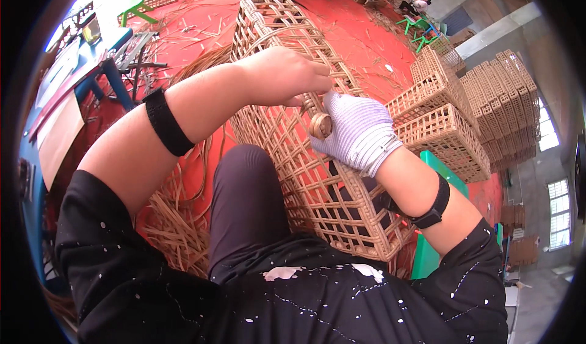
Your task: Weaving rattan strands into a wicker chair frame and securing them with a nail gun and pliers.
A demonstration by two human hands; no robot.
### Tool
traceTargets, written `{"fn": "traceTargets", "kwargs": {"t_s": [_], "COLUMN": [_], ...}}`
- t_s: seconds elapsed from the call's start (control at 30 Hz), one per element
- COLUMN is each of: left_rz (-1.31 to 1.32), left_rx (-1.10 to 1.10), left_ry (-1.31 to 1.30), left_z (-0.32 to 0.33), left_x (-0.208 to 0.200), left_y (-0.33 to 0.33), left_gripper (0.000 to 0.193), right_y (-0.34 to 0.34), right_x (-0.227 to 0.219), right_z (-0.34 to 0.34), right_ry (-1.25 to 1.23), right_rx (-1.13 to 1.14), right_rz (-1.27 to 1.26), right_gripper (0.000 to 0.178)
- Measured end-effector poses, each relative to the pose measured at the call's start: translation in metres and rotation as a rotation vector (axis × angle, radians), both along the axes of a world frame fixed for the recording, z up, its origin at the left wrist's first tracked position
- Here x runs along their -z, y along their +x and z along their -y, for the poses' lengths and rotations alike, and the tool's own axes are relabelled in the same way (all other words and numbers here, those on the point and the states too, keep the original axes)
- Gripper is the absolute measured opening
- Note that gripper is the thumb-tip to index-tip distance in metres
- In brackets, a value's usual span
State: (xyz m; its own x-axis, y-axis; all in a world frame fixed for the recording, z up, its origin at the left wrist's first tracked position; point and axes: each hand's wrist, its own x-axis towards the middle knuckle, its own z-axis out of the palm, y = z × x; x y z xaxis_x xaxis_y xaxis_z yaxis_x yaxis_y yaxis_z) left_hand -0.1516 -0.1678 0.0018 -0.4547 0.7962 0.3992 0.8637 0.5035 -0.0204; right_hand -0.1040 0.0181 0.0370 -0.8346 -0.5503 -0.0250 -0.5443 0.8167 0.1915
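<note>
A long open-weave rattan basket (pixel 268 130) lies tilted across my lap and beside my right leg, its frame running from far left to near right. My bare left hand (pixel 287 75) reaches over the basket's upper rim, fingers closed in a pinch by the weave. What the fingertips hold is hidden. My right hand (pixel 360 127), in a white and lilac striped knit glove, is closed at the same rim, touching or nearly touching the left fingers. Out of its grip sticks a round wooden handle (pixel 320 126), end toward me; the rest of it is covered by the hand.
Loose rattan strips (pixel 177 228) lie heaped on the red floor (pixel 372 45) at my left. Finished-looking baskets (pixel 442 136) are stacked at the right, beside a green seat (pixel 427 252). A blue table (pixel 116 78) stands left; a green chair (pixel 137 8) and a seated person (pixel 420 3) are farther off.
</note>
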Motion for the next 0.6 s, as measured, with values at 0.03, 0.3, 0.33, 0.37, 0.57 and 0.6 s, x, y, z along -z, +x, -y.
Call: {"fn": "traceTargets", "kwargs": {"t_s": [0.03, 0.3, 0.33, 0.37, 0.57, 0.6], "left_rz": [0.002, -0.071, -0.048, -0.041, -0.142, -0.114], "left_rx": [0.000, 0.050, 0.011, 0.019, 0.127, 0.120], "left_ry": [0.002, 0.069, 0.041, 0.045, 0.162, 0.142], "left_z": [0.000, 0.010, 0.011, 0.012, 0.015, 0.016], "left_x": [0.001, 0.015, 0.017, 0.019, 0.028, 0.025], "left_y": [0.001, 0.006, 0.008, 0.006, -0.004, -0.001], "left_gripper": [0.044, 0.021, 0.017, 0.017, 0.027, 0.029], "right_y": [-0.001, -0.004, -0.005, -0.006, -0.014, -0.015], "right_x": [0.001, 0.003, 0.002, 0.001, 0.002, 0.003], "right_z": [-0.002, -0.004, -0.003, -0.003, -0.005, -0.008], "right_ry": [-0.020, -0.054, -0.043, -0.033, -0.064, -0.077], "right_rx": [-0.036, -0.121, -0.120, -0.119, -0.093, -0.134], "right_rz": [-0.012, -0.012, 0.001, 0.014, 0.110, 0.088], "right_gripper": [0.045, 0.042, 0.041, 0.041, 0.038, 0.039]}}
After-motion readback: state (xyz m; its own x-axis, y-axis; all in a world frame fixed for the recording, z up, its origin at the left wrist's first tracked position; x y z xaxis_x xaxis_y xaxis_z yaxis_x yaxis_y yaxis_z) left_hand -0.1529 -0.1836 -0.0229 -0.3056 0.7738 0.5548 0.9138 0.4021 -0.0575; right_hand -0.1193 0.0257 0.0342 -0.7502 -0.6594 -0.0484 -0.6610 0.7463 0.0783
